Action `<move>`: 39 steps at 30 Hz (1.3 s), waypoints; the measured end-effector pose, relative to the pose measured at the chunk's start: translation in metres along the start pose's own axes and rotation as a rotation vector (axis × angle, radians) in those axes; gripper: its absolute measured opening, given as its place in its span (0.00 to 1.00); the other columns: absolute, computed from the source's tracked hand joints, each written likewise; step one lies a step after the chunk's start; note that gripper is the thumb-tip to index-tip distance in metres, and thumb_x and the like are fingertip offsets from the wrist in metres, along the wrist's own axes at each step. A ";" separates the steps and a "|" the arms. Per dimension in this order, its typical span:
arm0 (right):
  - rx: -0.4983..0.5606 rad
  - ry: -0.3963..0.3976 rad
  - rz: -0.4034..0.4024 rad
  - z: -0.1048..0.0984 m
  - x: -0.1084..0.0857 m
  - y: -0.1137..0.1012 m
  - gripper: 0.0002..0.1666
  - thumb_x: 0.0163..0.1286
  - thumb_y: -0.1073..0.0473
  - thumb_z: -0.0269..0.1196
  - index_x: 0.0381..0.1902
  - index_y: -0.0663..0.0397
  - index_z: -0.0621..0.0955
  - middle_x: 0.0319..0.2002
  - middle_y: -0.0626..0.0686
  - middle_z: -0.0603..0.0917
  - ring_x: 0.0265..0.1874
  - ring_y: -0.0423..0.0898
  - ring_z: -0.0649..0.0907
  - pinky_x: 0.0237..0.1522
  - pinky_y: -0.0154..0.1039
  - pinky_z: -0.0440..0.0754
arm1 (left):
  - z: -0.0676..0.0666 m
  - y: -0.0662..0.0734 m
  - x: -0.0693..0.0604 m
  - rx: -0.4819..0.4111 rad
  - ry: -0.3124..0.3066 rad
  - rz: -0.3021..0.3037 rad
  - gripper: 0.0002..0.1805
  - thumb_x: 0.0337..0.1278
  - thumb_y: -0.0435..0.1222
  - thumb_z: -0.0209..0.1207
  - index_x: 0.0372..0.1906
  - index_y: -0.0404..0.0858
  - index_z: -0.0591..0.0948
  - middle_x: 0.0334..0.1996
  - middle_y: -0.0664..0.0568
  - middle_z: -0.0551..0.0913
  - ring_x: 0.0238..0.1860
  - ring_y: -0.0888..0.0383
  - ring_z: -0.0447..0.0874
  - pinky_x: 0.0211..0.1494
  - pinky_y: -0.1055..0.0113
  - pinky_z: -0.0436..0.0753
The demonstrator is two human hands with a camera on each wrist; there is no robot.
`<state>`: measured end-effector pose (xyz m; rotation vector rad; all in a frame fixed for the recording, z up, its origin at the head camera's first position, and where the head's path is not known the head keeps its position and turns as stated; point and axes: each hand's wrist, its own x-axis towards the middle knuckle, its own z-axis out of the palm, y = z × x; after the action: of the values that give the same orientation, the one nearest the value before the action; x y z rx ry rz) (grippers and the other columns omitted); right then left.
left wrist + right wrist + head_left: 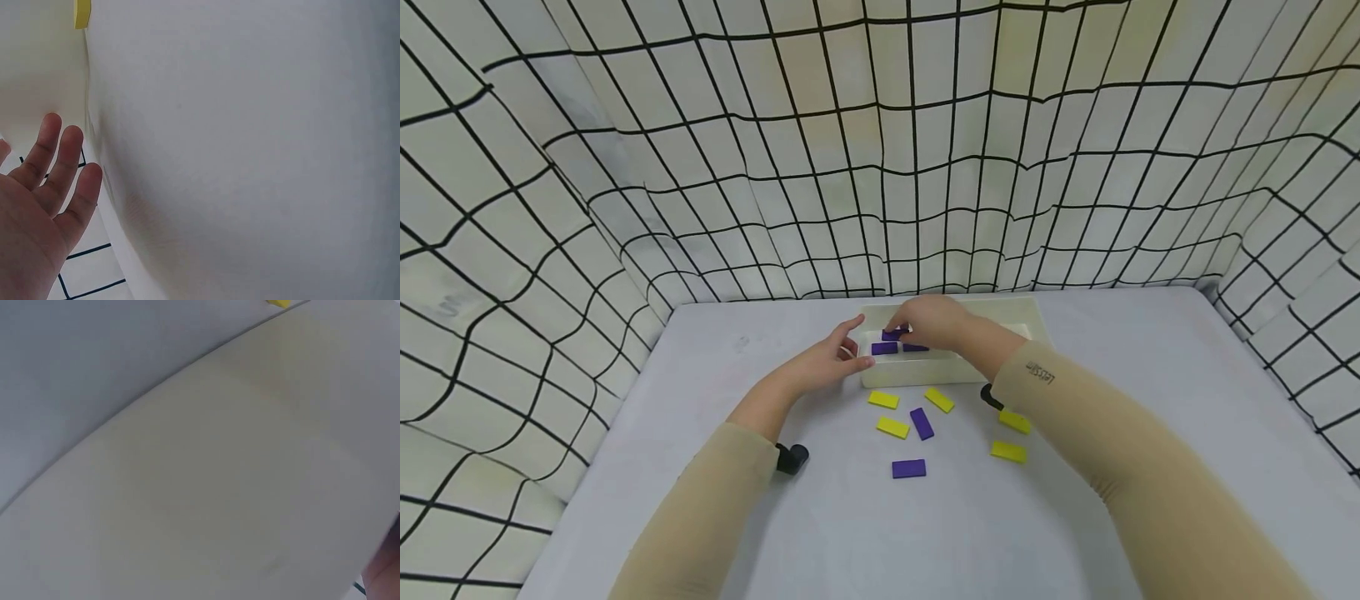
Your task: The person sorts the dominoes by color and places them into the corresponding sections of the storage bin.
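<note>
A cream-white tray point(1000, 373) stands at the far side of the table. Inside its left part, my right hand point(936, 321) pinches a purple block point(891, 336) from above. Two more purple blocks lie under and beside those fingers, one of them point(884, 348) fully visible and the other point(914, 347) partly covered. My left hand point(816, 365) is at the tray's left end, fingers spread and relaxed, holding nothing. The left wrist view shows the same loose fingers point(78, 203); in the right wrist view the tray wall hides most of the right hand.
In front of the tray, yellow blocks point(892, 427) and two purple blocks point(909, 468) lie scattered on the white table point(820, 525). More yellow blocks point(1008, 452) lie by the right forearm. Black grid netting point(880, 175) surrounds the table's back and sides.
</note>
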<state>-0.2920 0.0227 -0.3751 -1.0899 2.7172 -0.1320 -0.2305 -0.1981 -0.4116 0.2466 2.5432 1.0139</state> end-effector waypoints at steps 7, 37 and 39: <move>-0.031 -0.030 0.037 0.007 0.018 -0.006 0.19 0.71 0.54 0.64 0.59 0.40 0.83 0.54 0.44 0.84 0.55 0.42 0.80 0.60 0.43 0.75 | 0.000 -0.001 -0.002 0.005 0.005 0.023 0.47 0.66 0.55 0.58 0.80 0.58 0.42 0.62 0.44 0.70 0.63 0.46 0.72 0.65 0.46 0.71; 0.011 -0.066 0.013 0.012 0.027 -0.013 0.21 0.71 0.53 0.64 0.61 0.38 0.81 0.55 0.45 0.83 0.54 0.42 0.79 0.58 0.41 0.76 | 0.000 0.000 -0.003 0.006 0.004 0.035 0.47 0.66 0.56 0.58 0.80 0.57 0.43 0.61 0.44 0.71 0.63 0.47 0.72 0.65 0.47 0.70; 0.025 -0.055 0.015 0.009 0.024 -0.012 0.21 0.71 0.52 0.64 0.61 0.38 0.81 0.54 0.45 0.83 0.52 0.41 0.80 0.55 0.41 0.77 | 0.000 -0.001 -0.003 0.006 0.005 0.039 0.47 0.66 0.56 0.57 0.80 0.56 0.43 0.62 0.43 0.71 0.63 0.46 0.72 0.66 0.46 0.70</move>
<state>-0.2988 -0.0027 -0.3860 -1.0508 2.6670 -0.1306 -0.2279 -0.2000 -0.4112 0.2968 2.5552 1.0225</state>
